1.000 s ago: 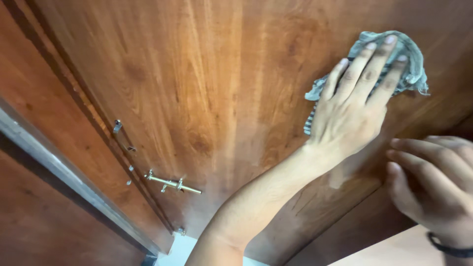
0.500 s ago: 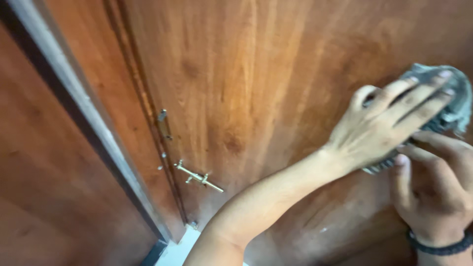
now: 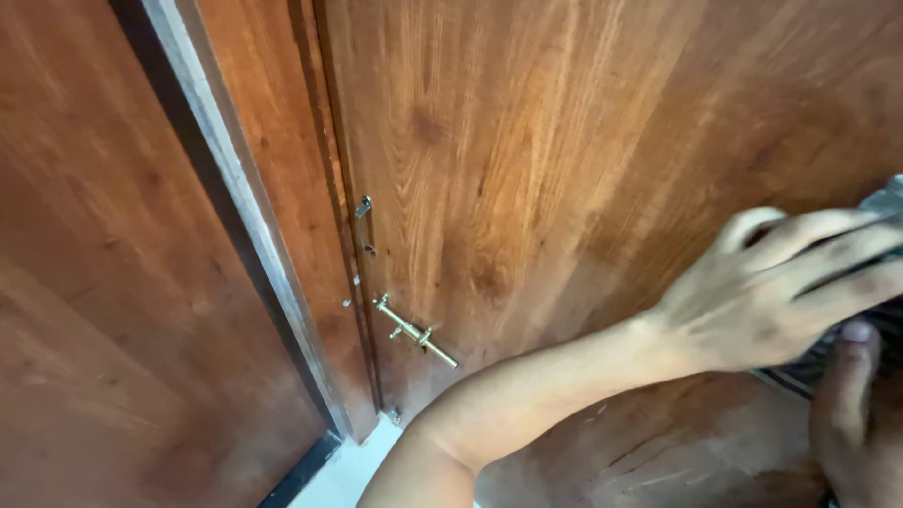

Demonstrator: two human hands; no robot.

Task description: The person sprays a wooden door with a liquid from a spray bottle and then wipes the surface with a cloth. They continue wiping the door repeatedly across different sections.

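Head view: a wooden door (image 3: 564, 141) fills the scene. The left hand (image 3: 762, 292) presses flat, fingers spread, on a grey cloth (image 3: 879, 202) at the right edge. The right hand (image 3: 851, 414) sits just below, its grip unclear. A brass bolt (image 3: 414, 331) sits low by the door's edge.

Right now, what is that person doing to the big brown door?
A person is pressing a grey cloth flat against the wooden door with the left hand, fingers spread over it. The right hand sits just below, at the picture's right edge, thumb up near the cloth. Lower down, a brass bolt is fixed near the door's edge.
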